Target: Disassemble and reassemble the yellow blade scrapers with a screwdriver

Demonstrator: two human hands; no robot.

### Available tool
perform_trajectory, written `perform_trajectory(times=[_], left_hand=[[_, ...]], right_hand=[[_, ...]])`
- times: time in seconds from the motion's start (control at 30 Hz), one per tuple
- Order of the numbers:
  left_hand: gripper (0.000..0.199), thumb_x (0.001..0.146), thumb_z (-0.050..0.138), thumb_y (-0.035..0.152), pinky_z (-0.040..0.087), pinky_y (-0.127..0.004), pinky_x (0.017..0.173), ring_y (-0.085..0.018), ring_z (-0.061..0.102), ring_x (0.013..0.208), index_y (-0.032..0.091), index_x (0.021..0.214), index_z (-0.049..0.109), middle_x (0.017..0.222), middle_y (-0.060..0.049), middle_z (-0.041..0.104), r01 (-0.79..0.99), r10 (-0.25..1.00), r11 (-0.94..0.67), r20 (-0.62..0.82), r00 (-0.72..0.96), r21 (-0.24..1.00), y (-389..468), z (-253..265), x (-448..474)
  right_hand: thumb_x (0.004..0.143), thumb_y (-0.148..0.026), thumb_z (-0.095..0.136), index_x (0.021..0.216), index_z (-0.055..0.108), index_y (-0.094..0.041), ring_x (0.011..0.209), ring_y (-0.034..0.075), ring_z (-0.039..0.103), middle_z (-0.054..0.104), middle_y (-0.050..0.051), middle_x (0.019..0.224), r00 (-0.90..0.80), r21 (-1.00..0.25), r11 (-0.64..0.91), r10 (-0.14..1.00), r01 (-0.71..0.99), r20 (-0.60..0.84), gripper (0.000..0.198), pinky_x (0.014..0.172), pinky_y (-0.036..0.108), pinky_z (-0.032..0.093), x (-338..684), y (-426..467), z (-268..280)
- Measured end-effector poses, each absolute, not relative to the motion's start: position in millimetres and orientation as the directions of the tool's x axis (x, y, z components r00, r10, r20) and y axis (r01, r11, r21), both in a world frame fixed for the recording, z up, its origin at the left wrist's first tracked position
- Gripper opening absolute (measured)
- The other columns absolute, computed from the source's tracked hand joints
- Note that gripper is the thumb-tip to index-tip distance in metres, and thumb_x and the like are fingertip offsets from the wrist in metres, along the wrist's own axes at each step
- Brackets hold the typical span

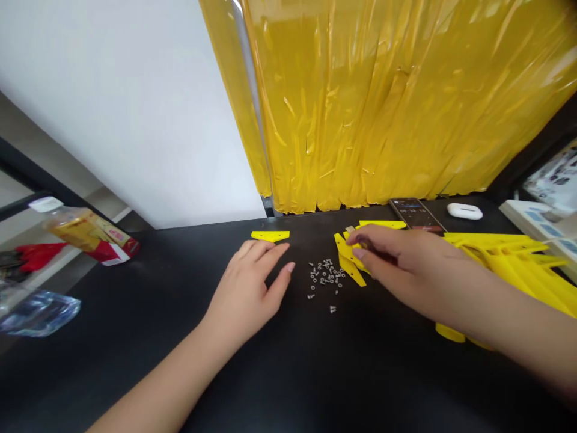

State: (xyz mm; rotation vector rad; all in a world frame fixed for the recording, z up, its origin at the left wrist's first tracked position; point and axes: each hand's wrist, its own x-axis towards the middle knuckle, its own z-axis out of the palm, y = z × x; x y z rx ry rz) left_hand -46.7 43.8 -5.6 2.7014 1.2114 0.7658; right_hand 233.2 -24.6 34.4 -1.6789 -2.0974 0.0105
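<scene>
My left hand [250,279] is over the black table, its fingers stretched out and the thumb apart. Just beyond its fingertips lies a flat yellow strip [270,235] with small holes. My right hand [396,252] reaches in over a small pile of flat yellow plastic pieces [351,272]. Its thumb and forefinger are pinched together; what sits between them is too small and shaded to name. Between the two hands, small metal screws and rings [325,275] lie scattered, with a few stray ones nearer me.
A phone [412,211] showing a timer and a white earbud case [464,211] lie at the back right. Larger yellow parts [518,270] are heaped under my right forearm. A drink bottle [90,234] lies tilted at the left. Yellow film [383,108] hangs behind the table.
</scene>
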Motion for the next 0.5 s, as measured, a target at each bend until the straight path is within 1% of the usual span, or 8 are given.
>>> perform_trajectory(times=[0.03,0.1,0.13,0.2,0.27,0.37,0.43,0.5], left_hand=[[0.037,0.108,0.055,0.038,0.049,-0.050,0.108,-0.031,0.060,0.119,0.019,0.136,0.069,0.123,-0.012,0.069,0.724,0.762,-0.635,0.374,0.528,0.272,51,-9,-51],[0.042,0.105,0.056,0.044,0.046,-0.054,0.110,-0.035,0.057,0.122,0.016,0.135,0.068,0.126,-0.014,0.067,0.808,0.851,-0.513,0.297,0.433,0.290,67,-16,-59],[0.044,0.103,0.058,0.047,0.044,-0.055,0.111,-0.037,0.056,0.123,0.015,0.133,0.067,0.127,-0.016,0.066,0.838,0.890,-0.447,0.251,0.380,0.313,74,-19,-63],[0.046,0.099,0.062,0.053,0.046,-0.055,0.105,-0.038,0.057,0.119,0.015,0.123,0.067,0.123,-0.016,0.067,0.857,0.924,-0.378,0.196,0.327,0.350,86,-26,-68],[0.041,0.095,0.065,0.057,0.048,-0.049,0.095,-0.036,0.060,0.110,0.018,0.109,0.067,0.111,-0.013,0.069,0.854,0.938,-0.345,0.158,0.308,0.389,95,-31,-71],[0.030,0.090,0.068,0.052,0.046,-0.041,0.082,-0.031,0.063,0.095,0.023,0.087,0.063,0.094,-0.006,0.069,0.835,0.952,-0.303,0.109,0.286,0.459,101,-32,-72],[0.024,0.090,0.067,0.046,0.044,-0.038,0.077,-0.027,0.063,0.085,0.023,0.081,0.063,0.085,-0.003,0.068,0.811,0.960,-0.268,0.080,0.267,0.519,102,-31,-73],[0.020,0.089,0.065,0.043,0.043,-0.036,0.072,-0.024,0.063,0.077,0.023,0.083,0.064,0.081,-0.001,0.067,0.773,0.968,-0.232,0.061,0.244,0.591,102,-29,-74]], right_hand=[[0.107,-0.038,0.050,0.117,0.070,-0.031,0.077,0.019,0.078,0.082,-0.002,0.092,-0.180,-0.252,0.260,0.937,0.932,0.301,0.023,0.069,0.030,0.057,231,-23,25],[0.106,-0.037,0.052,0.119,0.070,-0.031,0.077,0.021,0.079,0.082,-0.001,0.090,-0.223,-0.203,0.276,0.943,0.939,0.249,0.023,0.067,0.032,0.056,230,-25,5],[0.104,-0.036,0.055,0.118,0.071,-0.030,0.076,0.022,0.079,0.081,-0.001,0.087,-0.250,-0.177,0.294,0.940,0.939,0.231,0.021,0.066,0.032,0.056,231,-27,-5],[0.099,-0.033,0.062,0.110,0.072,-0.029,0.070,0.025,0.078,0.079,0.000,0.078,-0.305,-0.127,0.335,0.929,0.933,0.211,0.016,0.062,0.035,0.054,232,-34,-21],[0.095,-0.029,0.065,0.103,0.072,-0.028,0.067,0.028,0.078,0.077,0.001,0.074,-0.354,-0.074,0.375,0.913,0.924,0.203,0.011,0.060,0.037,0.054,234,-40,-30],[0.090,-0.023,0.067,0.097,0.071,-0.026,0.066,0.030,0.077,0.077,0.002,0.077,-0.391,-0.014,0.403,0.895,0.915,0.215,0.009,0.060,0.041,0.056,240,-48,-31],[0.088,-0.025,0.070,0.103,0.071,-0.025,0.071,0.030,0.079,0.079,0.005,0.086,-0.416,0.044,0.420,0.869,0.906,0.269,0.014,0.063,0.044,0.059,245,-50,-26],[0.091,-0.033,0.071,0.106,0.071,-0.024,0.077,0.031,0.080,0.080,0.006,0.093,-0.429,0.098,0.421,0.847,0.902,0.314,0.017,0.068,0.046,0.062,249,-48,-20]])
